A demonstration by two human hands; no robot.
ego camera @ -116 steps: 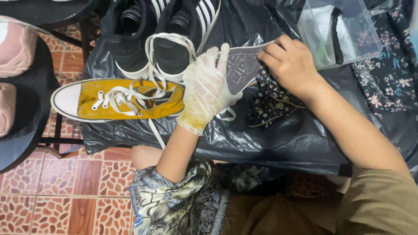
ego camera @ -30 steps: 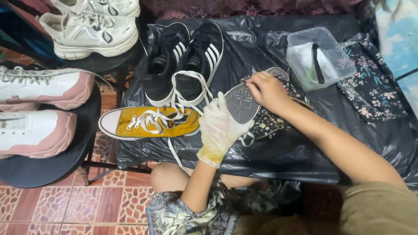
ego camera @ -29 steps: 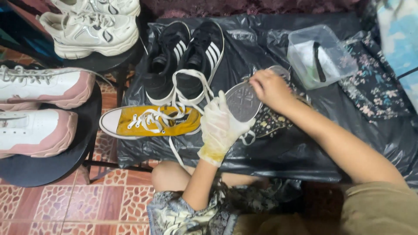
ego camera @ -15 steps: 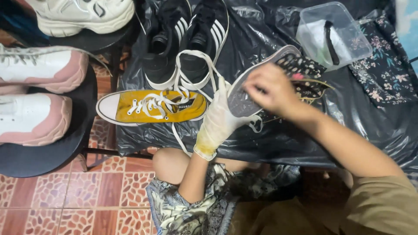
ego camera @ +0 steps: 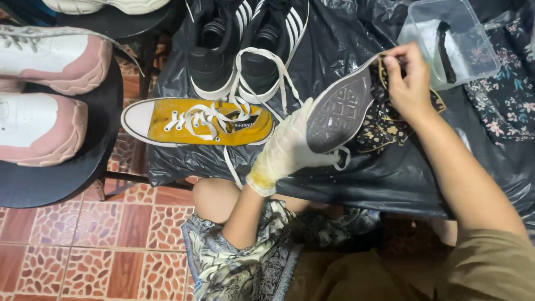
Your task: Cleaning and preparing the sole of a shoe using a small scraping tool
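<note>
Left hand (ego camera: 287, 153), gloved, clasping toe end of upturned sneaker (ego camera: 341, 111) — grey rubber sole facing up. Right hand (ego camera: 409, 83), bare, pinching heel rim. Sneaker hanging over black plastic sheet (ego camera: 345, 50) on bench. Likely light; sole stiff, grippy, canvas upper soft — gripping at both sole ends seems surest. Yellow sneaker (ego camera: 200, 121) lying nearby.

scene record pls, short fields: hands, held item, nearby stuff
left hand: gloved left hand, gripping sole-up sneaker
right hand: bare right hand, at the sneaker's heel end
beside: yellow sneaker; black striped sneakers
surface: black plastic sheet
container: clear plastic tub
left edge: pink-soled white sneakers on dark stool
</note>
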